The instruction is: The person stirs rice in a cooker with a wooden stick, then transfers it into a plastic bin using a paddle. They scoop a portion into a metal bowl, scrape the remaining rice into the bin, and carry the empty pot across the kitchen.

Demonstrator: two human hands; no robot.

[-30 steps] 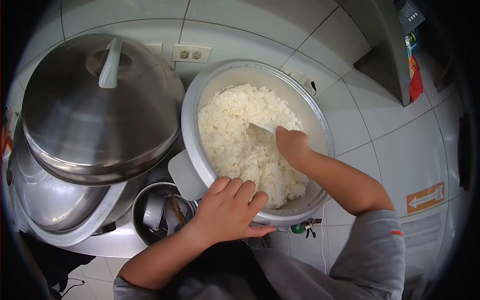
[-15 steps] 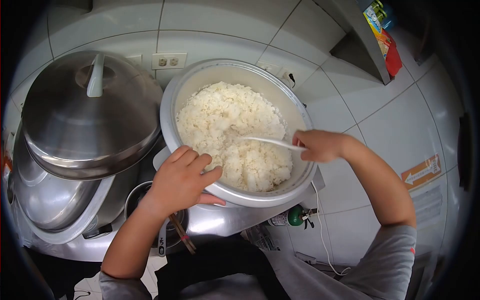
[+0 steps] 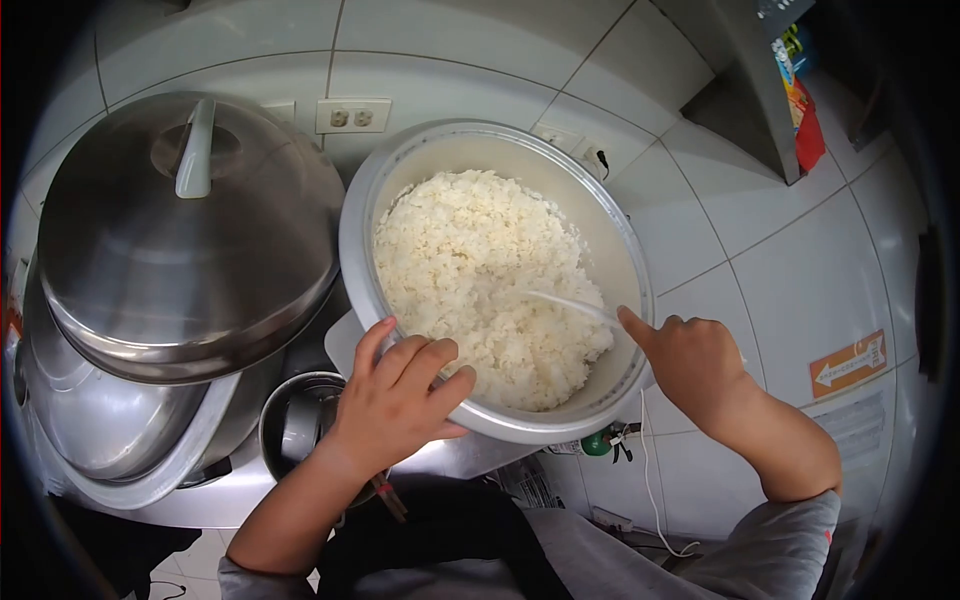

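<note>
The right hand (image 3: 690, 362) grips the paddle (image 3: 572, 303) at the pot's (image 3: 622, 240) four o'clock; the blade is buried in rice (image 3: 480, 270). The left hand (image 3: 398, 398) grasps the rim at seven o'clock, its grip underneath hidden. Utensils in the bowl (image 3: 272, 425) are partly obscured.

Left hand (image 3: 405, 390) spread, right hand (image 3: 690, 365) gripping, elbows bent.

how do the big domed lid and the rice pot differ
The domed lid is dark, polished steel, while the pot has a duller silver rim and a pale inside. The lid curves upward to a white handle; the pot opens upward, holding rice. The left hand is on the pot's rim, while neither hand touches the lid. Both look round.
</note>
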